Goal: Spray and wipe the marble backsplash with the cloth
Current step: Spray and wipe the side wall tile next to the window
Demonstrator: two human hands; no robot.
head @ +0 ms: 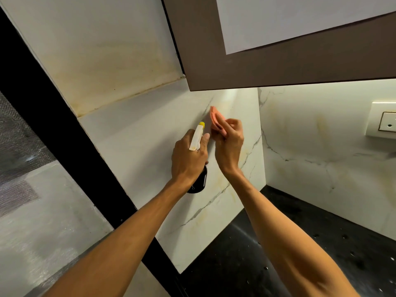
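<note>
The marble backsplash (pixel 150 146) is white with grey veins and yellowish stains, meeting a second panel at a corner on the right. My left hand (pixel 188 157) grips a spray bottle (pixel 197 137) with a white head and yellow nozzle aimed at the wall; its dark body shows below the wrist. My right hand (pixel 229 142) holds a folded orange cloth (pixel 216 120) bunched in the fingers, right against the marble just above the nozzle.
A brown wall cabinet (pixel 278 69) overhangs close above the hands. A black countertop (pixel 300 243) runs below, speckled with droplets. A white wall socket (pixel 383 120) sits on the right panel. A black frame (pixel 53 125) edges the left side.
</note>
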